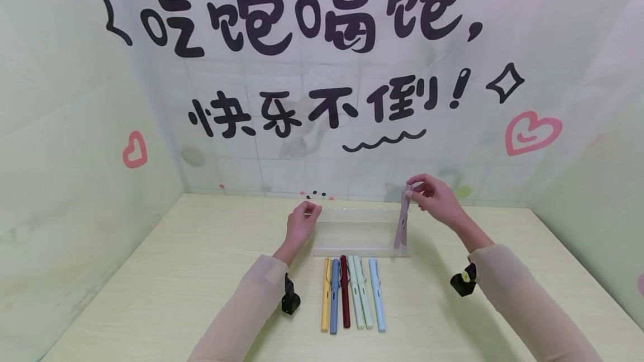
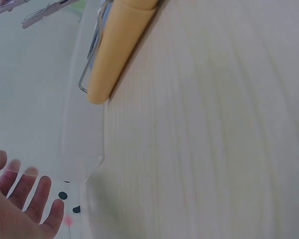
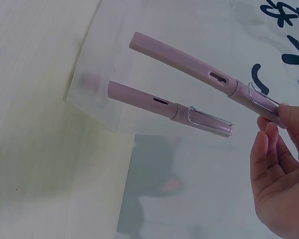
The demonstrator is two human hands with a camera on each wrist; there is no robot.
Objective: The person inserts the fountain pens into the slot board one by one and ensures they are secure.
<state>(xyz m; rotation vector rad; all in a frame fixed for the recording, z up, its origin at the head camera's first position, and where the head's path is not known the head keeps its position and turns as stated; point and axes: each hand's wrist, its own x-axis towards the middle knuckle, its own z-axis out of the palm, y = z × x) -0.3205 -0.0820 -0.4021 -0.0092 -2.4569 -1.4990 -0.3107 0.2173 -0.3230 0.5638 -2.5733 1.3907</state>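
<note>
A clear plastic box point(image 1: 359, 251) stands before the back wall. My left hand point(image 1: 303, 222) holds its upper left edge; in the left wrist view, some fingertips point(image 2: 30, 172) show through the clear plastic. My right hand point(image 1: 436, 199) pinches a mauve pen point(image 3: 184, 64) by its capped, clip end, the other end pointing down into the right side of the box. A second mauve pen point(image 3: 139, 99), also with a metal clip, leans close beside the held one in the right wrist view.
In front of the box, several pens lie side by side: a yellow pen point(image 1: 326, 295), a blue pen point(image 1: 334, 298), a dark red pen point(image 1: 345, 292), two mint green pens point(image 1: 356, 295) and a light blue pen point(image 1: 377, 295). A printed cloth point(image 1: 302, 177) hangs behind the table point(image 1: 176, 284).
</note>
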